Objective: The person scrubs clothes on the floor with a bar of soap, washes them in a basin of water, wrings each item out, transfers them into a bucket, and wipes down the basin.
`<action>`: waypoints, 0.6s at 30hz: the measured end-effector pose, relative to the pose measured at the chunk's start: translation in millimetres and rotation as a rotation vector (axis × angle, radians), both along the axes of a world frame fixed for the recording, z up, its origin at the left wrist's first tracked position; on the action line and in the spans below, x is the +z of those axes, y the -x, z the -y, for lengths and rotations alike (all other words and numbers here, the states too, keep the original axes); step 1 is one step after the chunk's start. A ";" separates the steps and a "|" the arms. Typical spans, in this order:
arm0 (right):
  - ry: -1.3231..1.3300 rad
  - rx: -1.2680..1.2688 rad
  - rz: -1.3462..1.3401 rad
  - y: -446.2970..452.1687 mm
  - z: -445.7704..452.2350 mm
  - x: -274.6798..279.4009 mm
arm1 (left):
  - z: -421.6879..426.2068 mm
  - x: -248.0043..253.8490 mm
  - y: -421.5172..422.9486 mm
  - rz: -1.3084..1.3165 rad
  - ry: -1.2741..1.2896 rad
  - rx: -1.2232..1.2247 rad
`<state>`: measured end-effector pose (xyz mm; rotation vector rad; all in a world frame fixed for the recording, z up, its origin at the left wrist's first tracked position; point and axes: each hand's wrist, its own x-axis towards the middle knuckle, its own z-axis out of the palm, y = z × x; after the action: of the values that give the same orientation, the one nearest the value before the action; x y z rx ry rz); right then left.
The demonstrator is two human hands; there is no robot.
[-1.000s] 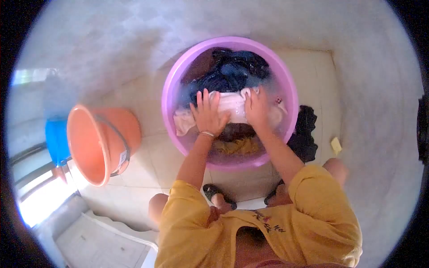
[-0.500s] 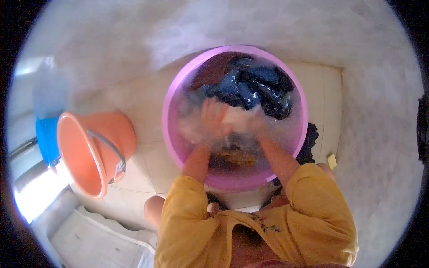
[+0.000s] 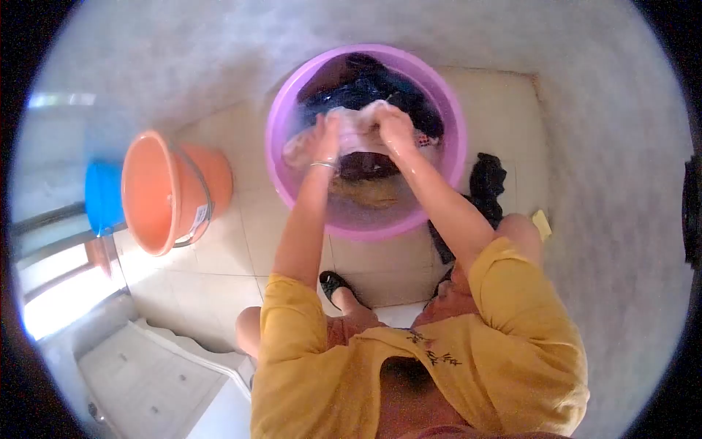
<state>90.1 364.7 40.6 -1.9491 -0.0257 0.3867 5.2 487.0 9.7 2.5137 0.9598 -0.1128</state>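
A round pink-purple tub [image 3: 457, 146] on the tiled floor holds water and wet clothes. Across its middle lies a pale pink-white cloth [image 3: 357, 132]. My right hand [image 3: 392, 126] has its fingers closed on the cloth's upper right part, lifted a little. My left hand [image 3: 324, 139] is at the cloth's left part, blurred, and its fingers cannot be made out clearly. Dark blue and black clothes [image 3: 351, 91] lie bunched beyond the hands. On the near side, a brown-yellow cloth [image 3: 365, 192] lies under cloudy water.
To the left an orange bucket [image 3: 212, 175] with a grey handle stands before a blue container [image 3: 102, 197]. Dark cloth [image 3: 486, 183] lies on the floor right of the tub, near a small yellow block [image 3: 541, 224]. A white ridged slab [image 3: 153, 380] is at the lower left.
Half a second ago both hands were low in the water and blurred. Now they are higher and farther forward, with the pale cloth raised at my right hand. The whole view has shifted.
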 end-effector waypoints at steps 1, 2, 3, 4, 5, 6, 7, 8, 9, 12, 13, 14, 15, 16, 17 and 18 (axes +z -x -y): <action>-0.521 0.170 -0.155 -1.4 0.2 17.6 | 3.9 30.0 0.3 0.138 0.567 0.349; -0.657 0.168 -0.123 5.7 -0.1 56.1 | 4.3 48.9 2.0 0.273 1.133 0.700; -0.785 0.298 -0.171 13.8 4.1 88.7 | -3.8 38.8 6.3 0.270 1.125 0.689; -0.622 0.301 0.154 25.3 -0.7 103.9 | -16.9 16.3 14.6 0.351 1.384 0.617; -0.798 0.418 -0.078 38.4 1.3 123.6 | -22.3 5.2 14.5 0.437 1.640 0.531; -0.815 0.476 0.013 52.6 3.7 138.8 | -18.8 14.7 14.2 0.451 1.716 0.516; -0.754 0.474 0.770 63.6 -6.5 122.5 | -14.2 24.7 15.5 0.443 1.753 0.515; -0.589 0.693 0.662 78.3 8.9 143.8 | -8.9 32.5 20.6 0.439 1.793 0.527; -0.602 0.693 0.659 81.1 16.8 169.3 | -3.5 37.4 25.6 0.451 1.824 0.534; -0.751 0.899 0.114 83.4 23.8 207.0 | 9.8 47.6 39.8 0.591 1.864 0.573; -0.705 0.773 0.332 79.5 19.3 203.9 | 11.3 50.7 45.5 0.657 1.867 0.589; -0.648 0.639 0.544 70.9 13.4 199.5 | 12.5 51.7 47.1 0.722 1.883 0.595; -0.548 0.829 1.007 32.8 15.2 210.4 | 11.2 51.0 48.4 0.787 1.917 0.578; -0.497 0.685 1.000 5.4 9.5 196.8 | 8.4 51.5 53.2 0.846 1.960 0.554; -0.449 0.543 0.996 -24.0 -8.0 179.2 | 6.3 52.7 56.6 0.876 2.024 0.514; -0.247 0.597 0.712 -78.7 -55.5 142.3 | 58.7 136.7 46.6 0.979 1.605 0.934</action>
<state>168.8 420.2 182.9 -1.7108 -1.0777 0.0441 -41.3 428.3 146.4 0.3933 0.8512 0.4250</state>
